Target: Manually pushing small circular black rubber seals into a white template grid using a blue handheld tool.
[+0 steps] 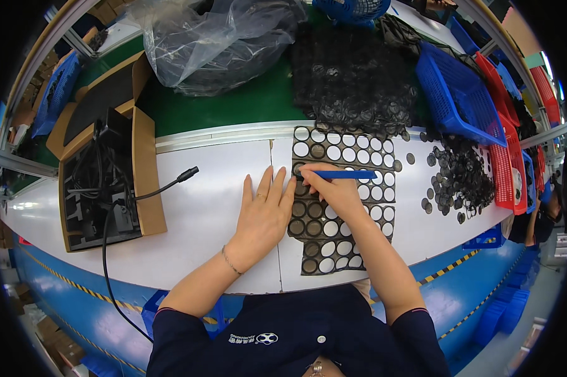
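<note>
A dark sheet with rows of round black-rimmed holes lies on the white worktable in front of me. Many of its circles show white, while others, mostly along the left side, look dark. My left hand rests flat on the table at the sheet's left edge, fingers spread and holding nothing. Pinched in my right hand is a slim blue pen-like tool, whose exact kind I cannot make out. It lies nearly level above the sheet, its left end at the fingertips, near the left column. My right hand covers several circles.
Loose dark discs are heaped on the right, beside a blue basket and red baskets. Beyond the sheet lie a stack of dark sheets and a clear plastic bag. An open cardboard box holds black cables on the left.
</note>
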Motion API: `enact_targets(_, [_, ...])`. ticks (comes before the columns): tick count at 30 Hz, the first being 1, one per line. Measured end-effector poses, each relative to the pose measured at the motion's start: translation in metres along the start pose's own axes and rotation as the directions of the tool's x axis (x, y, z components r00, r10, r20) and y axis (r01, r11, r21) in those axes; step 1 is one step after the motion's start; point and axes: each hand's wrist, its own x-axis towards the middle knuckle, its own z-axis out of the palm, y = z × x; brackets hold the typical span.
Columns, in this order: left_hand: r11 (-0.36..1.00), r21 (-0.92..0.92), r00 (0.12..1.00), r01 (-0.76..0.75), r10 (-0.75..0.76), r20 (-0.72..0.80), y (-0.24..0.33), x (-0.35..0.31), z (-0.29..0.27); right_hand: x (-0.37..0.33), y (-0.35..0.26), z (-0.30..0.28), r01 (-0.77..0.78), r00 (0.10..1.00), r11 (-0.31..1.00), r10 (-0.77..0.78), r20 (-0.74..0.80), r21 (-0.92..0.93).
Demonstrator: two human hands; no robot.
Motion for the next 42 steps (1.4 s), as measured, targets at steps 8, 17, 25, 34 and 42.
enact_targets(8, [1.000,-0.019,1.000,0.003,-0.003,-0.003,-0.002,0.001,0.000,-0.002,-0.009,0.001,-0.010,1.000,0.997,0.009,-0.008,-0.077])
enact_targets(17, [0.999,0.031,1.000,0.025,-0.025,-0.010,-0.001,-0.003,-0.001,0.006,0.004,-0.031,0.507,0.572,0.254,-0.814,0.102,-0.824])
enact_targets(25, [1.000,-0.008,1.000,-0.002,0.003,0.026,-0.004,-0.006,-0.009,-0.039,0.001,-0.090,0.029,0.895,0.991,-0.083,-0.437,-0.130])
enact_targets(34, [0.998,-0.004,0.994,-0.066,0.066,0.085,0.002,-0.013,-0.024,-0.030,0.005,0.000,-0.099,0.995,0.994,0.100,0.000,0.034])
enact_targets(42, [0.996,0.028,0.991,-0.079,0.076,0.112,0.003,-0.015,-0.024,-0.032,-0.002,0.006,-0.065,0.998,0.996,0.065,0.004,-0.064])
